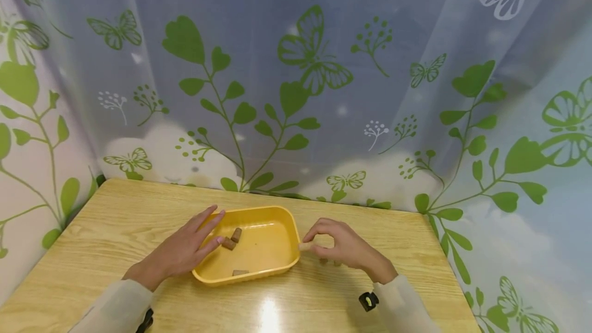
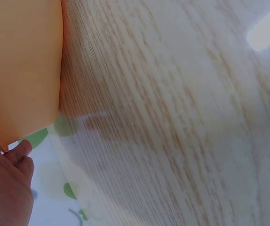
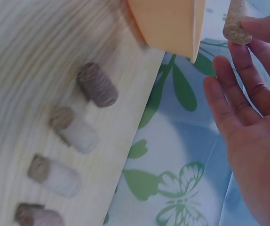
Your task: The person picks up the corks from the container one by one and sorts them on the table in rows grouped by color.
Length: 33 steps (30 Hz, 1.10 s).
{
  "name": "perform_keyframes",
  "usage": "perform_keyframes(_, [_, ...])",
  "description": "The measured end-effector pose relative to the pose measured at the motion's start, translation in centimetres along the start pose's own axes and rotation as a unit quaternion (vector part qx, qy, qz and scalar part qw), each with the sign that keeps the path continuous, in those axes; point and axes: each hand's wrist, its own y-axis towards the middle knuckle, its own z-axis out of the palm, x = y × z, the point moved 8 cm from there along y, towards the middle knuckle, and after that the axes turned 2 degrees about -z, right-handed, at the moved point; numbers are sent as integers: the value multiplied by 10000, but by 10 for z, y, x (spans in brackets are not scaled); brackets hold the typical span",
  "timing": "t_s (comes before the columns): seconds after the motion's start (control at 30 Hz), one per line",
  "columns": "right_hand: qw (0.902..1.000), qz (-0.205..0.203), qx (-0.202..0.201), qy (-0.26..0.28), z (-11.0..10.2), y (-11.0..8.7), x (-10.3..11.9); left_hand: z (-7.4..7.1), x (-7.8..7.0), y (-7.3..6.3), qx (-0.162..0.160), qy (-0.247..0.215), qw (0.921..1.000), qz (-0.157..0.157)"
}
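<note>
My right hand (image 1: 348, 246) pinches a light-tan cork (image 3: 236, 26) between thumb and finger, right at the right-hand rim of a yellow plastic tray (image 1: 263, 245). Its other fingers are spread loosely in the right wrist view. My left hand (image 1: 182, 248) rests at the tray's left rim, fingers extended and thumb reaching over the inside. Inside the tray, two brown corks (image 1: 228, 243) lie together near the left thumb, and another cork (image 1: 240, 273) lies by the near wall. Below the right hand, several corks stand in a row on the table, among them a dark ridged cork (image 3: 98, 84).
The tray sits on a light wood-grain table (image 1: 222, 310). Behind and on both sides of the table hangs a curtain (image 1: 259, 91) printed with green leaves and butterflies. A bright light reflection shows on the near tabletop.
</note>
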Motion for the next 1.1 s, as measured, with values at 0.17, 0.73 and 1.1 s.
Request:
perform_keyframes(0.17, [9998, 73, -130, 101, -2, -18, -10, 0, 1, 0, 38, -64, 10000, -34])
perform_keyframes(0.73, [9998, 55, -95, 136, 23, -55, -33, 1, 1, 0, 21, -72, 10000, -18])
perform_keyframes(1.1, [9966, -395, 191, -702, 41, -63, -34, 1, 1, 0, 7, -63, 10000, -28])
